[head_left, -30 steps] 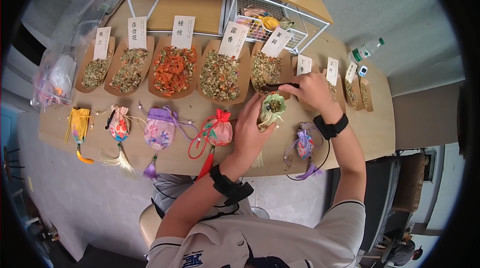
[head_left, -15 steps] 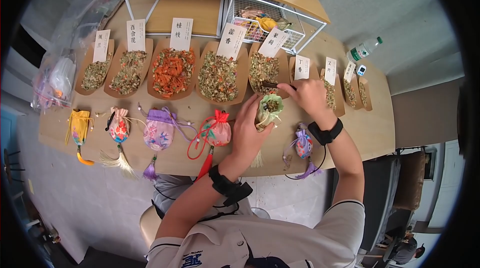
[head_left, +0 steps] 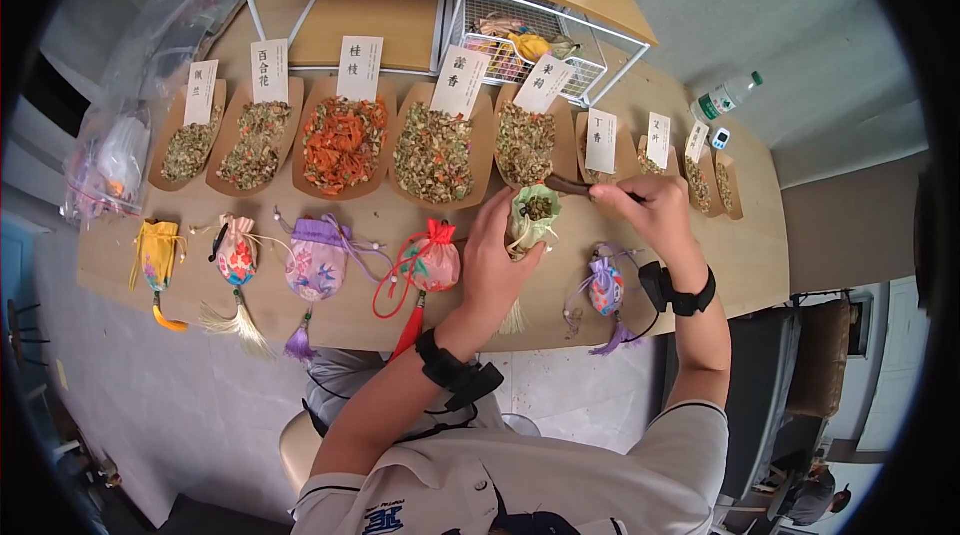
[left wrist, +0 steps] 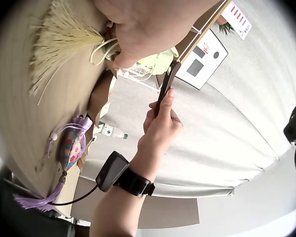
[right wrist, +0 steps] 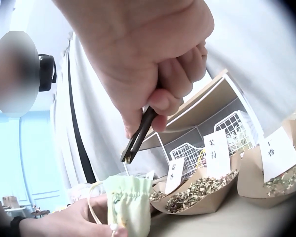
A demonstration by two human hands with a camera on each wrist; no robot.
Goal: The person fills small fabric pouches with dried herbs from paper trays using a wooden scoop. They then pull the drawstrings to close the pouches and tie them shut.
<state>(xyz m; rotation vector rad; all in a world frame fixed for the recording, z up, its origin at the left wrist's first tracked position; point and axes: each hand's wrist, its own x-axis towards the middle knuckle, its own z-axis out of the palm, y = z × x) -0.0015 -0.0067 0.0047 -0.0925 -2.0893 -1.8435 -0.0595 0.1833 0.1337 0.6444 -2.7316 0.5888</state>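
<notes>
1. Pale green cloth drawstring pouch: I see it near the table's front half, mouth facing up, between the two hands and just in front of the row of paper trays. Crumbled dried herbs show inside its mouth.
2. On my head view, the left hand grasps this pouch from its left side, fingers behind and thumb in front.
3. The right hand clenches a slim dark brown tool, thumb along it and fingers curled underneath. My right wrist view puts its tip just above the pouch's mouth; the tip is small and dark there, so it may be narrow tongs or a scoop.
4. Behind the pouch I have a boat-shaped brown paper tray of mixed dried herbs, a white lettered card standing in it.
5. A cream thread tassel lies on the pale wooden table, just beside the left hand.
6. To the left hand's left I see a pink floral pouch with a red gathered top; well to its right, below the right hand, lies a small purple-and-blue floral pouch with a purple tassel.
7. Farther back on the right, a clear plastic bottle with a green cap lies tilted near the wall.
</notes>
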